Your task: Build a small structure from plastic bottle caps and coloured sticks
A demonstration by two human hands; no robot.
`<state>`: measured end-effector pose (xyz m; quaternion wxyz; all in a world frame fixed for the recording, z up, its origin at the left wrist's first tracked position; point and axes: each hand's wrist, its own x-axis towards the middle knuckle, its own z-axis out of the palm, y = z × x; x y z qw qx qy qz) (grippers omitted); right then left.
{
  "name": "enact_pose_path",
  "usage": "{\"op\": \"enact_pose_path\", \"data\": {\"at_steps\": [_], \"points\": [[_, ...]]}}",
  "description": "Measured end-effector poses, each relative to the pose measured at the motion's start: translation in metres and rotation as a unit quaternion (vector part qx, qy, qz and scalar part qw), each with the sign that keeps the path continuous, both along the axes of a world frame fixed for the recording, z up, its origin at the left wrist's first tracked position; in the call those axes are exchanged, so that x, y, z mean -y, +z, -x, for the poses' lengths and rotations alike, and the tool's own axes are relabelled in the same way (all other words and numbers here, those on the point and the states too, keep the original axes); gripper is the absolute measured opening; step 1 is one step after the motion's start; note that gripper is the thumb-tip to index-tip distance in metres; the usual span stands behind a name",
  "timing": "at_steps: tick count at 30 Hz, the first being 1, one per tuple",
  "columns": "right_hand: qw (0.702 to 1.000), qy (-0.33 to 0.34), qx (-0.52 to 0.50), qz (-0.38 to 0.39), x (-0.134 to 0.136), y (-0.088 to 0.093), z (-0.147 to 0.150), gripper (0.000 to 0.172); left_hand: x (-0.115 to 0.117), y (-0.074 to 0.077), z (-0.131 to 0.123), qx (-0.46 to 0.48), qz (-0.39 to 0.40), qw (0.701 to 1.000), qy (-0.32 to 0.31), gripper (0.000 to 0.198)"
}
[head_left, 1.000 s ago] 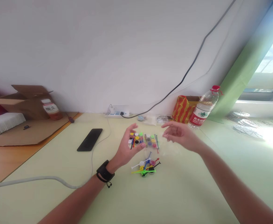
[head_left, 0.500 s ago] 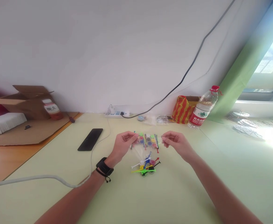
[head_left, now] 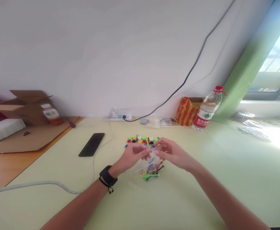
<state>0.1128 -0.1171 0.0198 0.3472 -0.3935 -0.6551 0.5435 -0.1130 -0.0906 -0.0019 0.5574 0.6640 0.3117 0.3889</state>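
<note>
My left hand [head_left: 135,154] is closed, thumb against fingers, on a thin clear plastic bag [head_left: 140,174] that hangs down and partly veils the things behind it. Close by on the right, my right hand [head_left: 170,152] has its fingers curled but apart, near the bag's upper edge; whether it touches the bag is unclear. Beneath the bag lies a cluster of coloured arrow spinners [head_left: 151,175] in green, blue, red and black. Just beyond my hands, several round coloured pieces [head_left: 140,141] stand in rows with more arrows among them, partly hidden by my fingers.
A black phone [head_left: 91,144] and a white cable [head_left: 58,182] lie on the left. Along the wall are a power strip [head_left: 121,115], a striped bag [head_left: 185,111] and a water bottle [head_left: 207,110]. A cardboard box [head_left: 32,108] stands far left; white discs [head_left: 252,127] lie right.
Both hands have come closer together and lowered toward me. The clear bag has moved nearer, over the arrow cluster, and the rows of round pieces behind are more exposed.
</note>
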Motion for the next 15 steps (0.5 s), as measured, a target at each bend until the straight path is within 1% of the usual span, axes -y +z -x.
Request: {"op": "enact_pose_path", "data": {"at_steps": [2, 3, 4, 5, 7, 9, 10, 12, 13, 15], "points": [[0.999, 0.002, -0.017, 0.028, 0.010, -0.013, 0.011, 0.070, 0.000, -0.002, -0.003, 0.025, -0.007, 0.996, 0.085, 0.029], [0.999, 0.002, -0.027, 0.042, 0.014, -0.019, 0.014, 0.080, -0.002, -0.004, -0.004, 0.043, -0.002, 0.992, 0.119, 0.028], [0.998, 0.001, -0.037, 0.050, 0.016, -0.024, 0.015, 0.085, -0.004, -0.005, -0.004, 0.065, 0.009, 0.987, 0.146, 0.027], [0.998, -0.005, -0.046, 0.050, 0.015, -0.028, 0.015, 0.084, -0.006, -0.007, -0.004, 0.086, 0.021, 0.981, 0.170, 0.025], [0.998, -0.031, -0.054, 0.029, 0.010, -0.032, 0.008, 0.073, -0.011, -0.009, -0.002, 0.128, 0.041, 0.967, 0.214, 0.023], [0.996, -0.079, -0.040, -0.017, -0.001, -0.028, -0.005, 0.062, -0.014, -0.011, 0.001, 0.158, 0.057, 0.955, 0.244, 0.026], [0.993, -0.106, -0.026, -0.043, -0.006, -0.024, -0.012, 0.057, -0.015, -0.012, 0.002, 0.166, 0.064, 0.953, 0.245, 0.029], [0.987, -0.140, 0.010, -0.084, -0.015, -0.015, -0.024, 0.050, -0.016, -0.013, 0.004, 0.158, 0.075, 0.960, 0.218, 0.035], [0.985, -0.140, 0.026, -0.096, -0.018, -0.011, -0.028, 0.048, -0.015, -0.014, 0.004, 0.139, 0.077, 0.968, 0.194, 0.037], [0.987, -0.114, 0.044, -0.108, -0.022, -0.006, -0.033, 0.045, -0.014, -0.014, 0.003, 0.086, 0.066, 0.982, 0.154, 0.034]]}}
